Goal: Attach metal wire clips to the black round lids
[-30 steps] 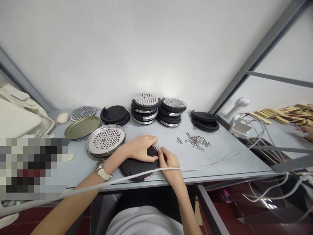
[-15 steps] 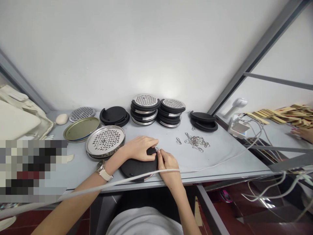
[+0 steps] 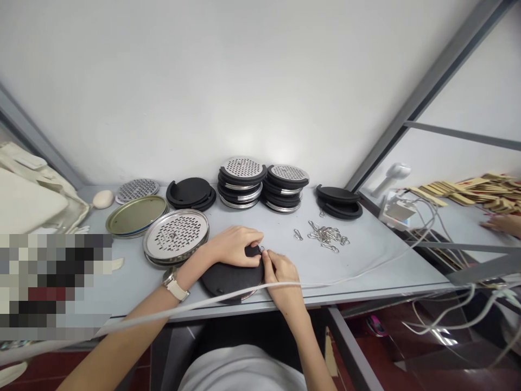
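Observation:
A black round cover (image 3: 232, 278) with a metal rim lies near the table's front edge. My left hand (image 3: 232, 245), with a watch on its wrist, reaches over the cover and grips its upper right edge between thumb and fingers. At that same edge my right hand (image 3: 281, 271) is closed, thumb and forefinger pinching a small metal clip (image 3: 261, 248). Most of the clip is hidden by my fingertips. Similar wire clips (image 3: 328, 234) lie in a loose pile to the right, with a single clip (image 3: 298, 234) apart from them.
Two stacks of perforated discs in black covers (image 3: 243, 182) stand by the wall. Black covers (image 3: 340, 202), a grater disc (image 3: 177, 234) and a gold lid (image 3: 137, 215) lie around. A white cable (image 3: 321, 284) crosses in front. Another person's hand (image 3: 504, 222) is beside wooden pieces (image 3: 468, 193).
Both my hands keep their hold at the cover's edge with barely any movement. The whole view has shifted very slightly.

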